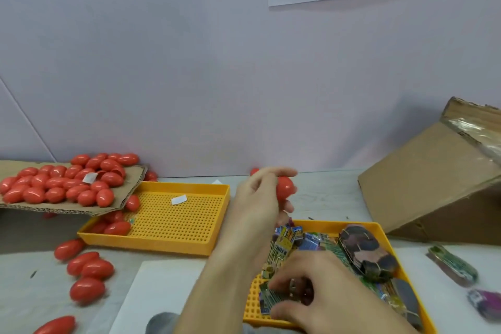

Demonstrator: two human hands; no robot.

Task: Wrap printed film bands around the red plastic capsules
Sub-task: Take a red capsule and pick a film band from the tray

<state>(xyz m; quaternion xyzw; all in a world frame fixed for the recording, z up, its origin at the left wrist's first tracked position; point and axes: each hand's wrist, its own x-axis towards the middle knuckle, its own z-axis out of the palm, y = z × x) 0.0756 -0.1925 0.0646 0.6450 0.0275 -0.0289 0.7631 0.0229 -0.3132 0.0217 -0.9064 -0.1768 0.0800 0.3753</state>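
Note:
My left hand [260, 198] is raised above the table and grips one red capsule [285, 188] between fingers and thumb. My right hand [306, 285] reaches down into the right yellow tray [385, 236] and pinches a printed film band [268, 297] at the tray's near left corner. Several more printed bands [287, 238] lie loose in that tray beside bundled stacks [366, 252]. Many bare red capsules [62, 184] are heaped on a cardboard sheet at the left.
A second yellow perforated tray [184, 214] holds a few capsules at its left end. Loose capsules [86, 268] lie on the table at the near left. A tilted cardboard box [433, 187] stands at the right, with wrapped pieces [455, 268] nearby.

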